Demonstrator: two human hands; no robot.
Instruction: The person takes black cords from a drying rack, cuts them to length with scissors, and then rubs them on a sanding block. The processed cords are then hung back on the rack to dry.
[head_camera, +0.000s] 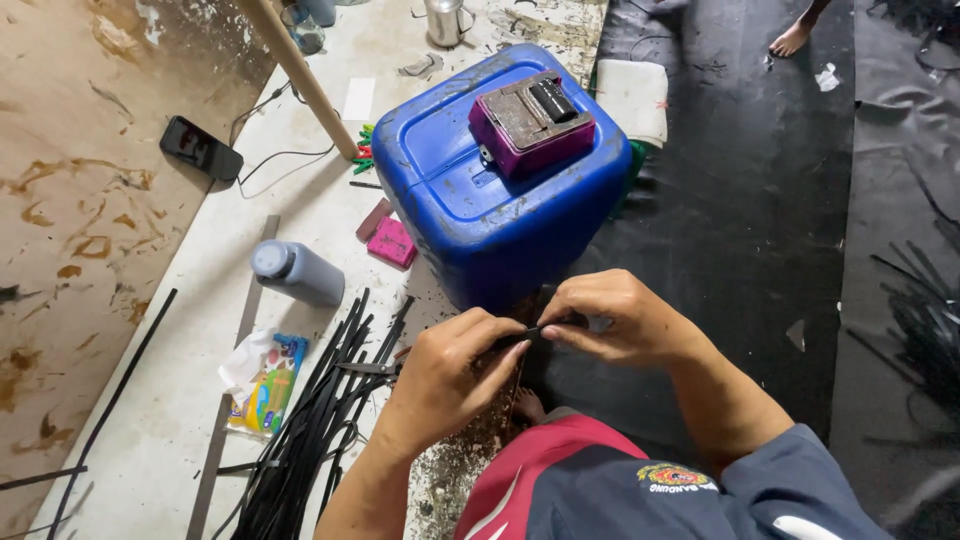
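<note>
Head view: left hand (445, 375) and right hand (610, 320) both pinch one thin black rubber strip (528, 333) at lower centre, a heap of black strips (320, 420) lying lower left, seemingly yet unworked.

The thin black strip (528, 334) you held was short and narrow, lying roughly level, pinched at both ends, just below the front of the blue jerrycan (500, 190), mostly hidden by fingers.

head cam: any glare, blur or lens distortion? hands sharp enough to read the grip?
Head view: soft even light, faint sheen on the blue jerrycan; wide-angle bending at the edges; left hand and right hand sharp, pinching a thin black strip; black mat dark, low detail.
</note>
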